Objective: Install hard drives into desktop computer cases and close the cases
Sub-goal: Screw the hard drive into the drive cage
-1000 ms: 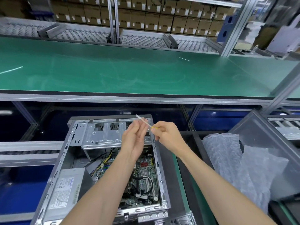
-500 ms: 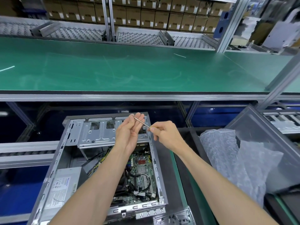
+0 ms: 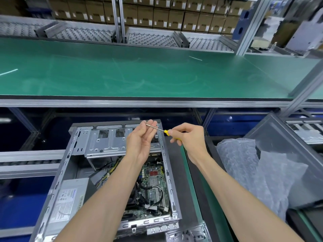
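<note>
Desktop computer case [image 3: 111,172], lying open below the green table [image 3: 139,75], side panel off, no hard drive seen fitted; yellow-handled screwdriver [image 3: 161,131] gripped by right hand [image 3: 188,137], tip pinched by left hand [image 3: 141,138]; closing judged outstanding.

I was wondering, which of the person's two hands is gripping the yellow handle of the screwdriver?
The right hand grips the yellow-handled screwdriver; the left hand only meets the metal shaft's tip at its fingertips, above the open grey computer case.
</note>
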A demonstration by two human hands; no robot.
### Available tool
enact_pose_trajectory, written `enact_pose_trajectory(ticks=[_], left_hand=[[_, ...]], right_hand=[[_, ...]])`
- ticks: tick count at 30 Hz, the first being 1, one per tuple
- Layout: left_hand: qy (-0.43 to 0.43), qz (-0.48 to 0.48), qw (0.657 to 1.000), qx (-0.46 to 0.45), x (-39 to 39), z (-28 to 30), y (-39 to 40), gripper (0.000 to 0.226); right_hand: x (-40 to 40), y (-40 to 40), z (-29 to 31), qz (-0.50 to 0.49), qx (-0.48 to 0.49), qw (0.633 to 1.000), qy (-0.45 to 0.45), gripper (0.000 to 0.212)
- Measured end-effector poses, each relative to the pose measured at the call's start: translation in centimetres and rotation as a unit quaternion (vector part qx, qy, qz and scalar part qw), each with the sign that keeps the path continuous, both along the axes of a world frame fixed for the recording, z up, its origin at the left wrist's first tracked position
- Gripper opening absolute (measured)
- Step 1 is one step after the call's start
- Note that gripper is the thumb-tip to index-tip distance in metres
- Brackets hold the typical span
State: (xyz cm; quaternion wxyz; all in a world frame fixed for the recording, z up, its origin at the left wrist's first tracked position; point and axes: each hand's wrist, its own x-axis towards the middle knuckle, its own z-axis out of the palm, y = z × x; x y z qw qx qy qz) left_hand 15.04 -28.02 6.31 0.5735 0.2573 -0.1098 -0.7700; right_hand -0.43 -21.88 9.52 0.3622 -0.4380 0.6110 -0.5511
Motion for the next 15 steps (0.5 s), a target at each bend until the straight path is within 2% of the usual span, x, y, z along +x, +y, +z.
enact_pose_trajectory(ticks=[4, 6, 10, 12, 15], left_hand=[[-0.013, 0.007, 1.0, 0.002, 0.0, -0.5, 0.7, 0.024], [-0.049, 0.004, 0.999, 0.024, 0.6, -1.3, 1.7, 0.032], [-0.167, 0.023, 0.978, 0.126, 2.2, -4.3, 4.2, 0.021], [-0.227, 0.006, 0.961, 0.16, 2.3, -5.8, 4.9, 0.028], [-0.268, -0.039, 0.943, 0.194, 1.8, -6.9, 5.3, 0.025]], right_hand=[[-0.3, -0.5, 0.9, -0.019, -0.005, 1.0, -0.022, 0.009], [-0.8, -1.1, 1.8, -0.025, -0.006, 1.0, 0.01, 0.011], [-1.8, -2.3, 3.5, -0.009, 0.007, 0.983, 0.181, 0.018], [-1.7, -3.0, 3.8, 0.015, 0.021, 0.96, 0.28, 0.022], [-0.8, -3.7, 3.5, 0.055, 0.033, 0.935, 0.348, 0.024]])
